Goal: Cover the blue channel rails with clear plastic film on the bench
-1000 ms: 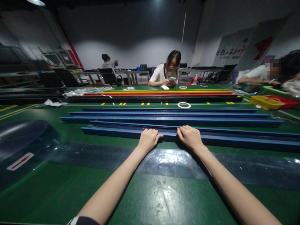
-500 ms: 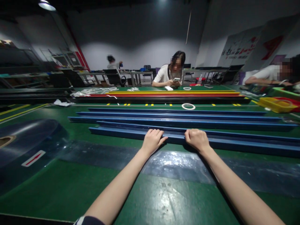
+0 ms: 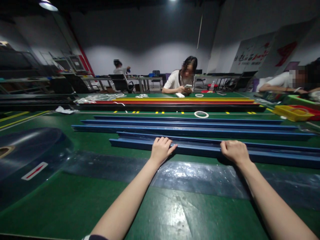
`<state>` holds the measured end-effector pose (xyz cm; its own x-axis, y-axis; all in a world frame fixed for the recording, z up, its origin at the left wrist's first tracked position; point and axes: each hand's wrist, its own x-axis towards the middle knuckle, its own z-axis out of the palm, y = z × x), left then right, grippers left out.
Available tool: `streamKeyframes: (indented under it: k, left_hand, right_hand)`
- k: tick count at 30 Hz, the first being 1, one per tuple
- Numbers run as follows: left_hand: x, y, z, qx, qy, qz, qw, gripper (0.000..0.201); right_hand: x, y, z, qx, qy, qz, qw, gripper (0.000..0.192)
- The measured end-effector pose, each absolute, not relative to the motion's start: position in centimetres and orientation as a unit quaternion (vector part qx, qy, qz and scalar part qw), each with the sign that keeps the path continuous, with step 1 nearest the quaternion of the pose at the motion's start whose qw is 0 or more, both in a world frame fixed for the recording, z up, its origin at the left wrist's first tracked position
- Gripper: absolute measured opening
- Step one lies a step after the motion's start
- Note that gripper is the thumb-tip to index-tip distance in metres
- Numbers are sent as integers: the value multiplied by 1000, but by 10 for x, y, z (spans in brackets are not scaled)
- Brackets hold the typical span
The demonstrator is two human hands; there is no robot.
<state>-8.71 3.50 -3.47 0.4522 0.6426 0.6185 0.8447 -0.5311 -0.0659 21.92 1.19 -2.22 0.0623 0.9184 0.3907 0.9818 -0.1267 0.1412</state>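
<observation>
Several long blue channel strips lie side by side across the green table. My left hand grips the nearest blue strip near its middle, fingers curled over its top edge. My right hand grips the same strip farther right. A sheet of clear plastic film lies flat on the table just in front of that strip, under my forearms. The other blue strips lie behind it, untouched.
A large roll of clear film sits at left. A white tape ring lies behind the blue strips. Red, yellow and black strips lie farther back. Yellow and red trays stand at right. A person with a phone sits opposite; others sit nearby.
My right hand has slid to the right along the nearest blue strip. The strip has shifted to the right, its left end now farther in. My left hand stays where it was.
</observation>
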Motion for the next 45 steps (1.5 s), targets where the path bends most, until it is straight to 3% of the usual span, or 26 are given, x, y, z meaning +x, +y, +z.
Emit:
streamKeyframes:
  k: [45]
  left_hand:
    - [-85, 36, -33, -848, -438, -232, 187, 48]
  right_hand:
    - [223, 6, -10, -726, -678, -107, 32, 51]
